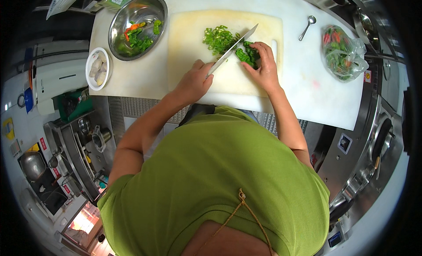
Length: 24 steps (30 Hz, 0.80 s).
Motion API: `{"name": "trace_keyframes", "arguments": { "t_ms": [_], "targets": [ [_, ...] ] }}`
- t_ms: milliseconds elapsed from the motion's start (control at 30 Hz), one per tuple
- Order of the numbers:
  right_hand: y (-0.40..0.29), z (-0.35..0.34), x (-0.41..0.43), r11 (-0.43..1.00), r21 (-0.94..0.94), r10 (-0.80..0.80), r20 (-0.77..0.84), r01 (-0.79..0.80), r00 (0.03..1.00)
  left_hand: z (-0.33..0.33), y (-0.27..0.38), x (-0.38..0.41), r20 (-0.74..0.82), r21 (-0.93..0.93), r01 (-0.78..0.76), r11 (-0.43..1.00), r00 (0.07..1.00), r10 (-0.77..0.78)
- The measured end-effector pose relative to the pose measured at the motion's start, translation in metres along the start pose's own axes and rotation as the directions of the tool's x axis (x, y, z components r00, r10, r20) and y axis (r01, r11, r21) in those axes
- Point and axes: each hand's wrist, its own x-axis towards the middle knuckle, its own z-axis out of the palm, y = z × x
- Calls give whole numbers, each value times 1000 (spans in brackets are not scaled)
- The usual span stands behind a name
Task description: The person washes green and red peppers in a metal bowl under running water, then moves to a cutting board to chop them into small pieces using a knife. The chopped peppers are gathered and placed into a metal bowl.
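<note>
My left hand (194, 80) is closed around the handle of a kitchen knife (230, 49), whose blade points up and to the right over a pale cutting board (188, 31). Sliced green peppers (217, 40) lie in a pile to the left of the blade. On the blade's other side are several whole green peppers (248, 55), with the fingers of my right hand (266, 66) curved against their right and lower sides. My right hand partly hides them.
A steel bowl (113, 41) with green and orange pepper pieces stands left of the board. Nearby is a white bowl (109, 73) of pale, peeled pieces. On the right lie a metal spoon (310, 25) and a clear plastic bag (343, 54) of red and green peppers.
</note>
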Motion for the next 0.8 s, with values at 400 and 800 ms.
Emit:
{"name": "trace_keyframes", "arguments": {
  "t_ms": [400, 800],
  "targets": [
    [0, 22, -7, 976, -121, -181, 28, 183, 983, 3, 14, 10, 103, 153, 92, 984, 989, -108],
    [4, 25, -3, 982, -134, -128, 38, 132, 991, -20, 30, -2, 256, 359, 4, 933, 961, -103]
  ]
}}
